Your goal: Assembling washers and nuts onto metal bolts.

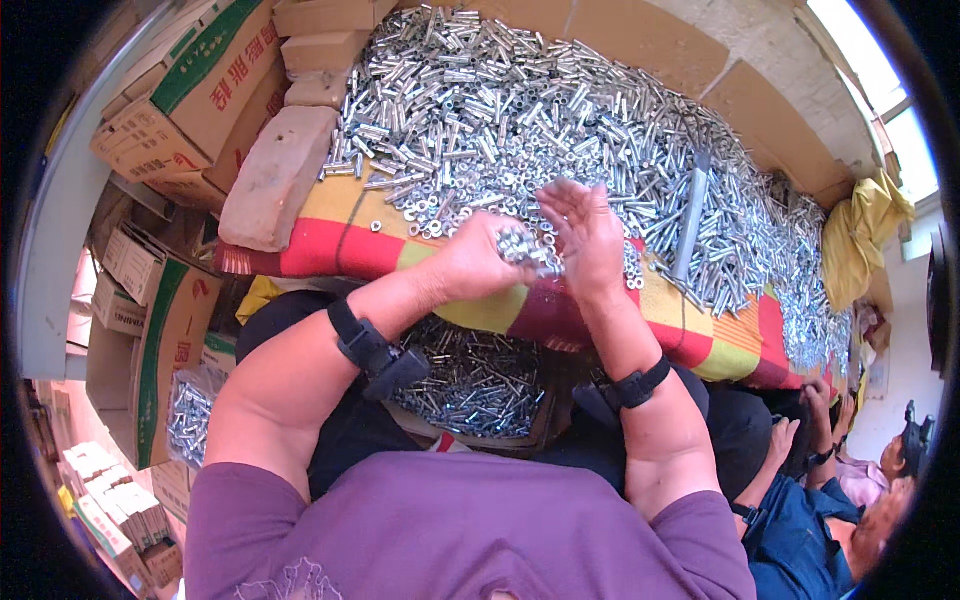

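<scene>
My left hand (478, 262) is closed around a bunch of small silver metal sleeves (528, 248), whose ends stick out toward the right. My right hand (585, 235) stands upright with its fingers apart and its palm pressed against the ends of that bunch. Both hands hover over the near edge of a striped red, yellow and green cloth (340, 240). A big heap of shiny metal sleeves, nuts and washers (520, 110) covers the cloth beyond the hands. Black bands sit on both wrists.
A tray of metal parts (475, 385) rests on my lap. Bricks (280, 175) line the left edge of the heap, with cardboard boxes (200, 80) beyond them. A bag of parts (190, 415) lies lower left. Another person (830, 500) sits at the lower right.
</scene>
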